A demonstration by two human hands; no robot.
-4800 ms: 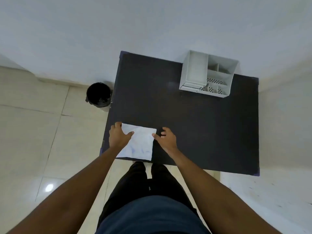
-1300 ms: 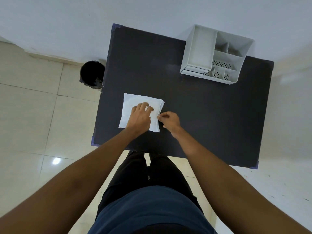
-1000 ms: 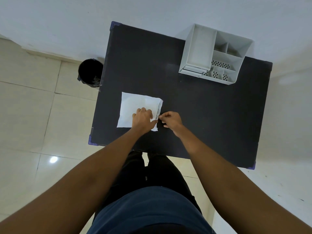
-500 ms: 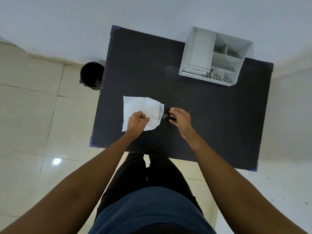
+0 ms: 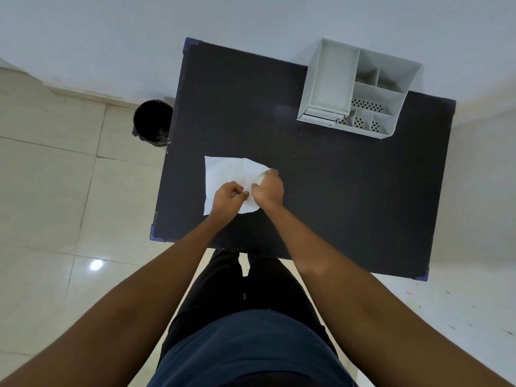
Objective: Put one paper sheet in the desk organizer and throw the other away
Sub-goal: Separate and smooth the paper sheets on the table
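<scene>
**Both hands on the paper at the near left of the desk**

Well beyond the left hand and to its left, a black bin [image 5: 152, 122] stands on the floor [image 5: 50, 174], just beside the desk's far left edge. The left hand [image 5: 227, 198] is curled, fingertips pinching the near part of the white paper [image 5: 226, 171] that lies on the dark desk [image 5: 349, 177]. The right hand [image 5: 268, 188] sits right beside it, almost touching, fingers closed on the paper's right edge, which is lifted and creased. Whether this is one sheet or two stacked cannot be made out here. Far ahead of the right hand and off to its right, the white organizer [image 5: 354, 88] stands at the desk's back edge against the wall [image 5: 251, 20], well apart from the paper.
</scene>
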